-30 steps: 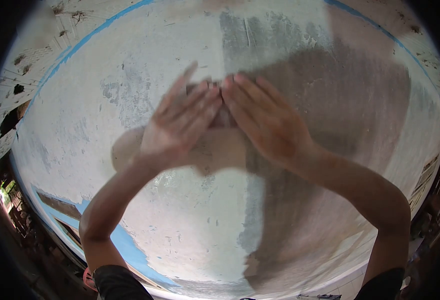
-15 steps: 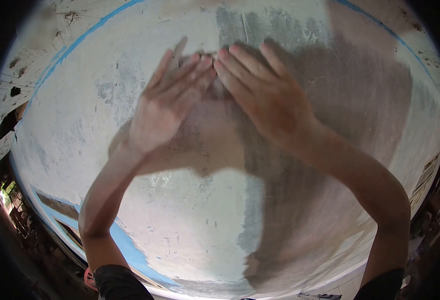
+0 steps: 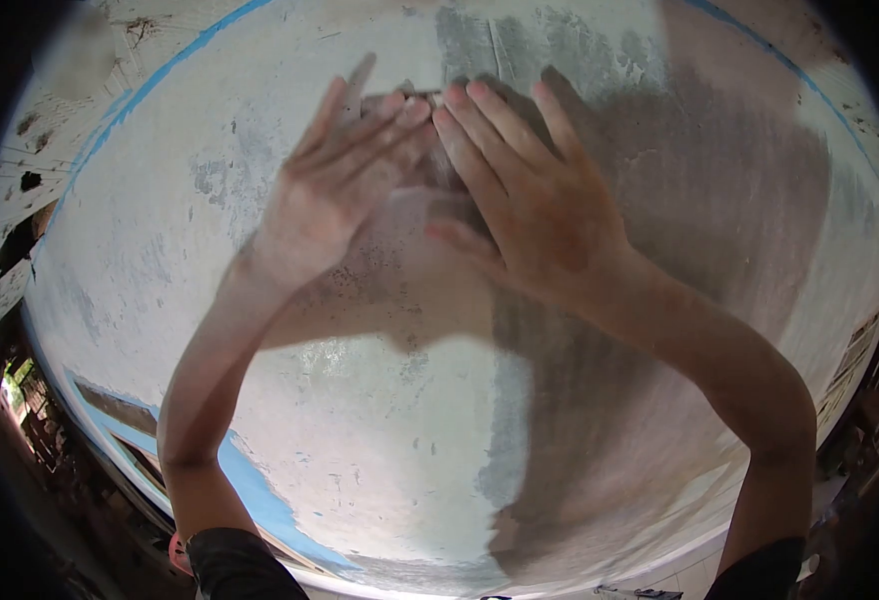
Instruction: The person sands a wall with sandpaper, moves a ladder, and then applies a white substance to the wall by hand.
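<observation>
Pressing both hands flat over a small dark pad against a whitewashed wall, high in the frame.

Left hand [image 3: 335,180] and right hand [image 3: 530,195] lie palm-down with fingers straight and close together, fingertips meeting near the top centre so the two form a wedge; no finger curls or pinches. Between and under the fingertips a small dark block [image 3: 422,100], perhaps a sanding pad, peeks out, most of it hidden, and the flat overlapping hands seem placed to spread even pressure on it. It sits on the wall [image 3: 380,420] at the edge of a greyer, rubbed-looking patch [image 3: 700,200] filling the upper right. A blue stripe [image 3: 175,65] runs along the wall's upper left edge. The left hand is blurred.
</observation>
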`<state>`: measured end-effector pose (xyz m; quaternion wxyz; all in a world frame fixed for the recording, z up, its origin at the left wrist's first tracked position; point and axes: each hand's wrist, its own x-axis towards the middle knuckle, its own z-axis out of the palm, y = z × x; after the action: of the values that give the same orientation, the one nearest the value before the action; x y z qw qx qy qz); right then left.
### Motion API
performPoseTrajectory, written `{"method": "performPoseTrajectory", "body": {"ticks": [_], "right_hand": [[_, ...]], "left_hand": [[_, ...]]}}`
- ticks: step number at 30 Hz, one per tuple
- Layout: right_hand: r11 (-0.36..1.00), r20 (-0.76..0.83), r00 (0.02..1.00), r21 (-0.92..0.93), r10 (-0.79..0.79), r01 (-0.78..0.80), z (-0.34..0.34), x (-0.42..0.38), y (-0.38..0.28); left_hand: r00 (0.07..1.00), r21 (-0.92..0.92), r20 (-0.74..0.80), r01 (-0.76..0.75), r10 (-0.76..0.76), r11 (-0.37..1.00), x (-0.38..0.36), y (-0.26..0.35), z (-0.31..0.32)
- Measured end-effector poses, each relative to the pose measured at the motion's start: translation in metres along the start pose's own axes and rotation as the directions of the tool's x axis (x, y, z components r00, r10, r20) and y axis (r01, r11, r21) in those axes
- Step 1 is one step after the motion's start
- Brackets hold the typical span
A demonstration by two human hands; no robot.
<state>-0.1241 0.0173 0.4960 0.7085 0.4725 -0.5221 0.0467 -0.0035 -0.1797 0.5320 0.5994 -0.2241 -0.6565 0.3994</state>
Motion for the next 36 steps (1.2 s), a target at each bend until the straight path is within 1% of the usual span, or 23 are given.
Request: {"method": "performPoseTrajectory", "body": {"ticks": [1, 3, 6, 7, 9, 10, 12, 13, 15, 16, 18, 19, 21, 23, 26, 27, 29, 30, 33, 35, 36], "right_hand": [[0.999, 0.044, 0.999, 0.047, 0.005, -0.007, -0.001, -0.01, -0.008], [0.991, 0.133, 0.991, 0.129, 0.01, -0.027, -0.008, -0.035, -0.026], [0.991, 0.168, 0.985, 0.13, -0.029, 0.007, -0.018, -0.049, -0.033], [0.995, 0.144, 0.989, 0.103, -0.026, 0.012, -0.017, -0.046, -0.031], [0.999, 0.095, 0.995, 0.042, -0.027, 0.023, -0.008, -0.031, -0.02], [1.0, 0.068, 0.998, 0.022, 0.0, -0.001, -0.006, -0.018, -0.014], [0.999, 0.009, 0.999, -0.018, 0.045, -0.045, -0.005, 0.01, -0.002], [0.999, -0.004, 0.999, -0.001, 0.051, -0.051, -0.004, 0.012, -0.002], [0.998, -0.028, 0.998, 0.03, 0.064, -0.063, -0.004, 0.012, -0.001], [0.998, 0.002, 0.998, 0.025, 0.063, -0.063, -0.004, 0.006, -0.005], [0.998, 0.052, 0.997, 0.009, 0.058, -0.059, -0.007, -0.015, -0.019], [0.997, 0.085, 0.995, 0.052, 0.05, -0.054, -0.011, -0.028, -0.025], [0.989, 0.152, 0.988, 0.137, 0.035, -0.056, -0.019, -0.049, -0.034], [0.994, 0.113, 0.993, 0.103, 0.024, -0.035, -0.018, -0.045, -0.031], [0.999, 0.012, 0.999, 0.013, 0.032, -0.033, -0.006, -0.012, -0.009], [0.999, -0.023, 0.999, -0.022, 0.044, -0.044, -0.002, 0.001, -0.003], [0.998, -0.028, 0.998, -0.001, 0.064, -0.064, -0.001, 0.015, 0.001], [0.997, -0.03, 0.997, 0.009, 0.076, -0.076, 0.0, 0.018, 0.001], [0.998, 0.038, 0.998, 0.01, 0.055, -0.056, -0.007, -0.004, -0.011], [0.993, 0.116, 0.992, 0.103, 0.043, -0.055, -0.016, -0.037, -0.034], [0.987, 0.156, 0.987, 0.147, 0.039, -0.062, -0.019, -0.046, -0.04]], "left_hand": [[0.999, -0.013, -0.037, -0.025, 0.025, 1.0, -0.006, 0.004, 0.002], [0.99, -0.093, 0.096, 0.109, -0.1, 0.99, -0.018, 0.043, -0.014], [0.986, -0.072, 0.143, 0.1, -0.089, 0.992, -0.035, 0.061, -0.017], [0.985, -0.04, 0.154, 0.087, -0.08, 0.995, -0.033, 0.057, -0.018], [0.983, 0.004, 0.121, 0.137, -0.137, 0.991, -0.017, 0.041, -0.016], [0.98, 0.018, 0.112, 0.163, -0.164, 0.986, -0.009, 0.034, -0.016], [0.983, 0.096, 0.077, 0.159, -0.167, 0.983, 0.01, 0.015, -0.014], [0.984, 0.135, 0.057, 0.157, -0.166, 0.978, 0.015, 0.01, -0.013], [0.984, 0.135, 0.077, 0.148, -0.159, 0.98, 0.011, 0.012, -0.012], [0.983, 0.136, 0.088, 0.146, -0.159, 0.98, 0.006, 0.016, -0.012], [0.972, 0.015, 0.137, 0.192, -0.193, 0.981, -0.005, 0.043, -0.019], [0.965, -0.045, 0.16, 0.215, -0.206, 0.976, -0.011, 0.056, -0.022], [0.972, -0.042, 0.173, 0.171, -0.161, 0.984, -0.024, 0.065, -0.02], [0.98, -0.028, 0.159, 0.13, -0.124, 0.991, -0.023, 0.063, -0.022], [0.99, 0.103, 0.079, 0.11, -0.118, 0.989, -0.004, 0.031, -0.012], [0.99, 0.106, 0.073, 0.113, -0.121, 0.988, 0.005, 0.02, -0.01], [0.99, 0.118, 0.058, 0.117, -0.125, 0.986, 0.018, 0.003, -0.008], [0.99, 0.105, 0.067, 0.118, -0.125, 0.987, 0.017, 0.004, -0.008], [0.982, 0.038, 0.114, 0.144, -0.148, 0.989, 0.003, 0.025, -0.015], [0.972, -0.035, 0.16, 0.18, -0.172, 0.983, -0.016, 0.054, -0.019], [0.974, -0.03, 0.164, 0.162, -0.155, 0.986, -0.023, 0.061, -0.02]]}}
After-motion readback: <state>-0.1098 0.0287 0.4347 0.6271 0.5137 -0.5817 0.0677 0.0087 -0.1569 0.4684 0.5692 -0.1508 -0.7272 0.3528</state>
